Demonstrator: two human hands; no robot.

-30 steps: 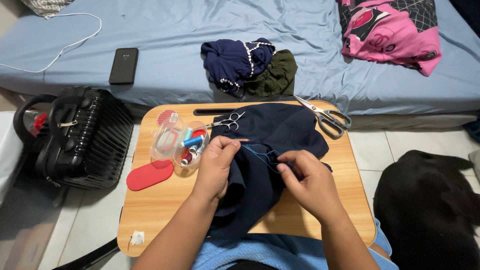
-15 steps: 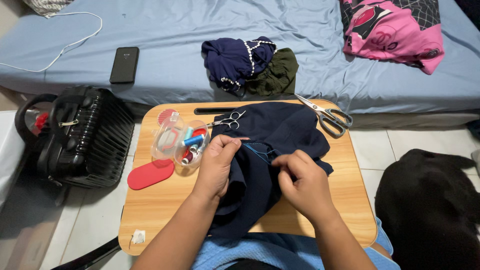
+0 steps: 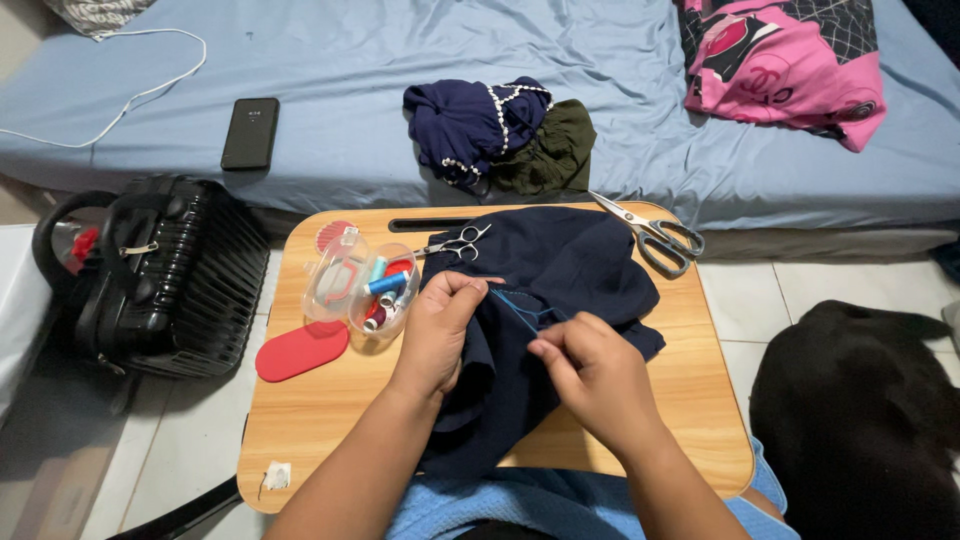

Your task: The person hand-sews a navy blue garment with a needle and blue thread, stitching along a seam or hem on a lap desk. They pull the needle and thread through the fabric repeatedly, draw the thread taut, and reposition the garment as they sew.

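Blue-sheeted bed (image 3: 330, 90) runs behind a wooden worktop (image 3: 340, 400). Draped over it, the navy garment (image 3: 560, 265) lies under both hands. Left hand (image 3: 435, 335) fingers clench a fold, keeping the seam taut; right hand (image 3: 595, 375) fingers pinch blue thread (image 3: 515, 310) just beside them. Beyond the fingers rest scissors (image 3: 655, 235).

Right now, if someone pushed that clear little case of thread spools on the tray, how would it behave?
The clear case looks like thin plastic, so it is probably light and would likely slide on the smooth wooden tray. Its lid stands open, so a hard shove might spill the spools, which are round and apt to roll.
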